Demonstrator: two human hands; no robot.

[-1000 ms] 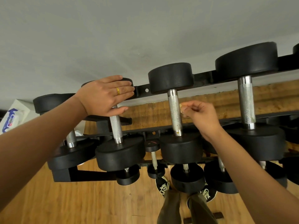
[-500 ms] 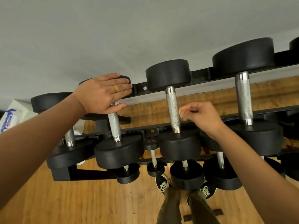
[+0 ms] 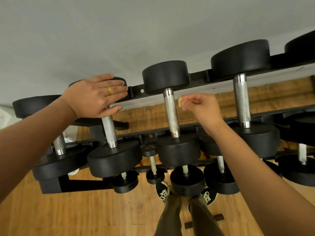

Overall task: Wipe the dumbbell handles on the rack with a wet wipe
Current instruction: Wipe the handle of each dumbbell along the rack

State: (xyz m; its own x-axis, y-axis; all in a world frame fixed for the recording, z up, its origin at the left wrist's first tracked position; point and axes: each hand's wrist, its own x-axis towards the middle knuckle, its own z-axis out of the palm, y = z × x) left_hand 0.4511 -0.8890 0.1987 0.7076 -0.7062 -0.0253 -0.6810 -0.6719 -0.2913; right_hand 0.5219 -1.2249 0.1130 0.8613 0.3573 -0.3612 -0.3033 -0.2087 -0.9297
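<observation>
On the left of the rack (image 3: 199, 78), the first handle (image 3: 58, 143) shows just past our left forearm. Next to it our left hand (image 3: 95, 96) lies flat on the far head of the second dumbbell. Its fingers (image 3: 117, 87) are straight and together and grip nothing, a gold ring (image 3: 109, 90) sits on one, and the thumb reaches across the top of the second handle (image 3: 110, 132).

The middle handle (image 3: 171, 113) stands bare between its two black heads. Just right of its upper part is our right hand (image 3: 202, 108), thumb and forefinger closed in a pinch on a small pale wipe (image 3: 180, 103). The wipe is blurred, and we cannot tell whether it touches the metal. Further right the thick fourth handle (image 3: 242, 99) is untouched.

Smaller dumbbells fill the lower tiers, and below them our shoes (image 3: 163, 191) stand on the wooden floor (image 3: 68, 210).
</observation>
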